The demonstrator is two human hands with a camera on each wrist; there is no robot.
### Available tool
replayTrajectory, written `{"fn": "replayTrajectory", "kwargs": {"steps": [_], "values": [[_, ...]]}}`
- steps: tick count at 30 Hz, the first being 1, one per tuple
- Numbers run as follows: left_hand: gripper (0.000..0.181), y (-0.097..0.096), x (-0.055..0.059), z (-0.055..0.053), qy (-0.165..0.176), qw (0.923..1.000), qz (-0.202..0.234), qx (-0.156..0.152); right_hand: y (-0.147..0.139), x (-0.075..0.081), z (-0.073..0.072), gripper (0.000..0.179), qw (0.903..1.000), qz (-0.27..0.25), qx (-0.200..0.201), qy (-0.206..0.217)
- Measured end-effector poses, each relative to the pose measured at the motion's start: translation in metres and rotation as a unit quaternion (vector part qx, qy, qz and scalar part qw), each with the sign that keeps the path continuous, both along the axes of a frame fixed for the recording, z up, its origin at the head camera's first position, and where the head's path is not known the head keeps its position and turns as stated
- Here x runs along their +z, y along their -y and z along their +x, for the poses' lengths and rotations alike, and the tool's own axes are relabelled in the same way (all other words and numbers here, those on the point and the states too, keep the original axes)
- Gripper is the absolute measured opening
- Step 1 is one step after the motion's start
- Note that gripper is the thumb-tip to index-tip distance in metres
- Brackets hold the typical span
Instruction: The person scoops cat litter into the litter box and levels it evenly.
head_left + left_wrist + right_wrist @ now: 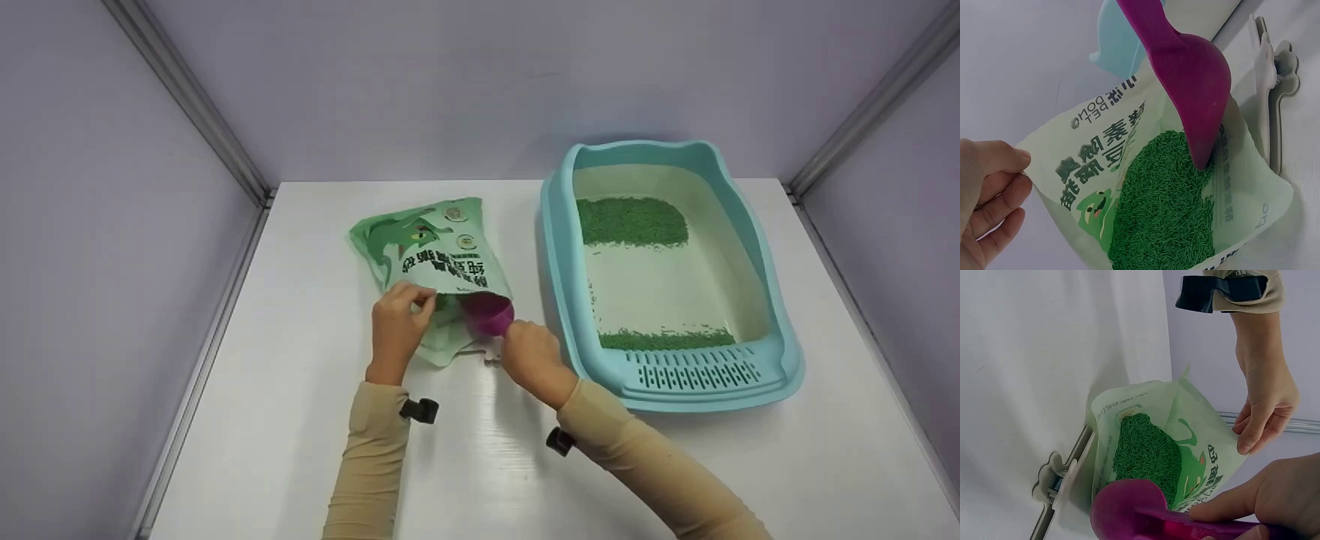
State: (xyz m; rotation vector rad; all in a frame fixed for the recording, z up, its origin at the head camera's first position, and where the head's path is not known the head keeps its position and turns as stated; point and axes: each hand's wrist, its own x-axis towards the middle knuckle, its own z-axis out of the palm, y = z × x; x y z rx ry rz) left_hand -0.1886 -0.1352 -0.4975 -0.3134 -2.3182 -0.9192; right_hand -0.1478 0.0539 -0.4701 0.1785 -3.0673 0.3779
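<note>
A pale green bag of cat litter [450, 262] lies on the white table, its mouth facing the person. My left hand [399, 322] pinches the upper lip of the bag's mouth and holds it up; in the left wrist view the thumb and fingers [1008, 163] grip the film edge. Inside are green litter pellets [1157, 208]. My right hand [534, 358] grips the handle of a purple scoop [491, 313]. In the left wrist view the scoop's tip overlaps the pellets at the bag's opening. From the right wrist view the scoop [1129, 506] shows its rounded underside.
To the right stands a blue litter box [551, 247] with green pellets [630, 221] at its far end and a strip near its slotted front ledge [697, 371]. A pale bag clip [1272, 84] lies beside the bag's mouth. Walls enclose the table's back and sides.
</note>
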Motion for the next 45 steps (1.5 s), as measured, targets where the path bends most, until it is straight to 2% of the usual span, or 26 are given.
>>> {"fn": "replayTrajectory", "kwargs": {"steps": [7,15,21,34,45], "values": [[0.006,-0.002,0.001,-0.002,-0.014,0.9999,0.002,0.003,0.008,-0.002,-0.010,0.018,0.9996,-0.011,-0.012,0.023],[0.005,-0.007,0.004,-0.007,-0.019,0.9998,0.002,0.006,0.012,-0.010,-0.020,0.014,0.9996,-0.021,-0.015,0.005],[0.005,-0.010,0.008,-0.011,-0.017,0.9997,-0.008,0.018,0.015,-0.011,-0.027,0.012,0.9990,-0.024,-0.035,0.013],[0.005,-0.010,0.010,-0.011,-0.019,0.9995,-0.012,0.021,0.020,-0.014,-0.032,0.010,0.9986,-0.029,-0.034,0.028],[0.006,-0.011,0.009,-0.012,-0.014,0.9997,-0.011,0.019,0.026,-0.026,-0.034,0.011,0.9973,-0.052,-0.044,0.026]]}}
